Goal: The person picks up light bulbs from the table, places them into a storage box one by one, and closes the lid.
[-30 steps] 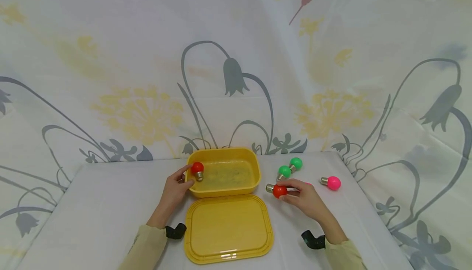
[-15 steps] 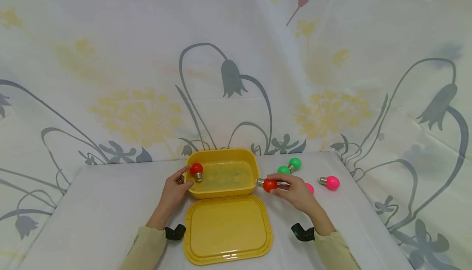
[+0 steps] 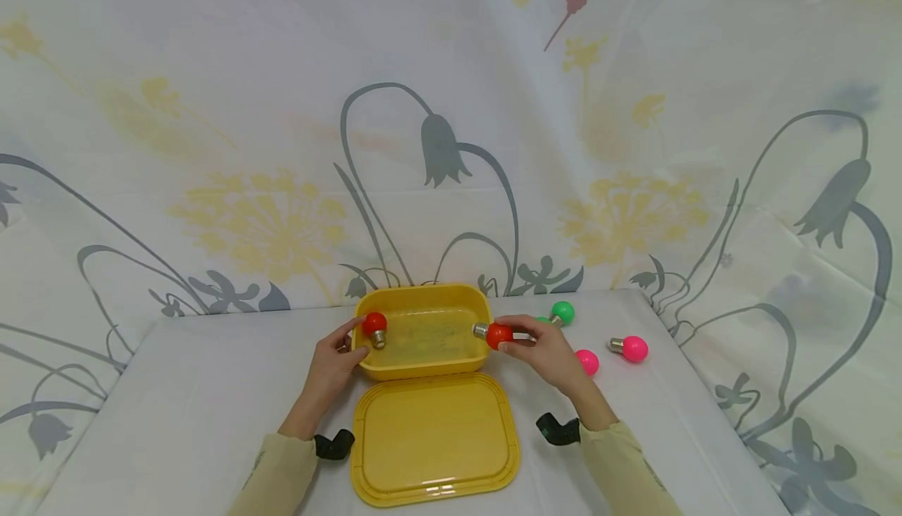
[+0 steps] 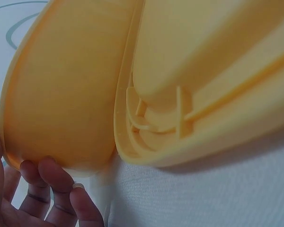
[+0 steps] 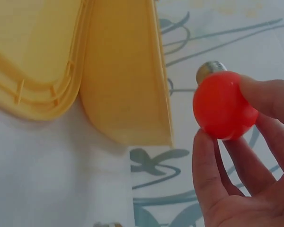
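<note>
My right hand [image 3: 546, 351] pinches a red light bulb [image 3: 500, 335] by its round glass, with the metal base pointing left. In the head view that base overlaps the right rim of the yellow container [image 3: 423, 369]. The right wrist view shows thumb and fingertips around the red bulb [image 5: 225, 105]. At the container's left end, my left hand [image 3: 333, 366] grips the rim and wall, fingers curled against the outside in the left wrist view. Another red bulb [image 3: 375, 323] lies inside the container near that hand, base toward me.
A yellow lid [image 3: 435, 439] lies flat in front of the container. To the right are a green bulb [image 3: 563, 312], another green bulb [image 3: 543, 319] partly hidden by my right hand, a pink bulb [image 3: 588, 362] and a farther pink bulb [image 3: 635, 348]. A patterned cloth [image 3: 282, 148] hangs behind.
My right hand has carried the red bulb leftward and slightly away from me, from beside the green bulbs to the container's right rim. My left hand has stayed on the container.
</note>
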Action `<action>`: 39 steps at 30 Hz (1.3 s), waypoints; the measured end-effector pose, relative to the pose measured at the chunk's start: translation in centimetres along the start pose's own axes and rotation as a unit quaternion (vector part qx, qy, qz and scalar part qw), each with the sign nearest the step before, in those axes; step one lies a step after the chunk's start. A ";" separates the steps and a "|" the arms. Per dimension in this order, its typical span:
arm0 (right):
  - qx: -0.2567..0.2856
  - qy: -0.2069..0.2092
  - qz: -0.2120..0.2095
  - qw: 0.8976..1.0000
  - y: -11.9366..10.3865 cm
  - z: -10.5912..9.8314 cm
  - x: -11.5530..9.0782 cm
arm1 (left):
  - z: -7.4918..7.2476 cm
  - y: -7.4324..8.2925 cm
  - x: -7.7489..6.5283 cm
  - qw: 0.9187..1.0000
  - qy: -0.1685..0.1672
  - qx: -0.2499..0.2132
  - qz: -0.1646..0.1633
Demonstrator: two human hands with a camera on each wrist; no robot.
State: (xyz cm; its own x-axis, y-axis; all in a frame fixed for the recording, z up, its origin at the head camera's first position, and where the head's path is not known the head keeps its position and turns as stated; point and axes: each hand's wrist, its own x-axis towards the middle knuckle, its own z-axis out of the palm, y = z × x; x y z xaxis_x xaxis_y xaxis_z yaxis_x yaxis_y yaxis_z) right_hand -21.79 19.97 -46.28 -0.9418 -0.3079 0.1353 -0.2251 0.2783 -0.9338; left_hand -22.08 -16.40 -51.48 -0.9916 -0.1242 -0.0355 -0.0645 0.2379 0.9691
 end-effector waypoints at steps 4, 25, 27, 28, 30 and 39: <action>0.015 0.009 0.011 1.000 -0.2 0.6 0.8 | 0.0 0.0 0.0 1.000 0.000 0.002 0.000; 0.039 -0.019 0.020 0.999 -1.9 3.5 4.8 | -0.2 0.5 0.0 1.000 -0.001 -0.011 0.004; 0.046 -0.022 0.026 0.998 -2.1 3.7 5.1 | -0.1 0.4 0.0 1.000 0.000 -0.013 0.002; 0.051 -0.023 0.027 0.998 -2.2 3.8 5.2 | -0.1 0.4 0.0 1.000 0.000 -0.013 0.002; 0.056 -0.024 0.030 0.998 -2.4 4.1 5.4 | -0.1 0.4 0.0 1.000 0.002 -0.014 0.001; 0.067 -0.025 0.041 0.997 -2.0 5.0 6.4 | -0.1 0.3 -0.1 1.000 0.002 -0.001 0.001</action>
State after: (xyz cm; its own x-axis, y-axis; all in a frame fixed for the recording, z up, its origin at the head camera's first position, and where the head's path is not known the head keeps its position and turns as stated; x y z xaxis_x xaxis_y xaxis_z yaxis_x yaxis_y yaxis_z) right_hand -26.12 12.90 -45.25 -0.9410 -0.3356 0.0427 -0.1088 0.1809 -0.9775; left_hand -21.99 -16.39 -51.18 -0.9912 -0.1283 -0.0327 -0.0625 0.2364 0.9696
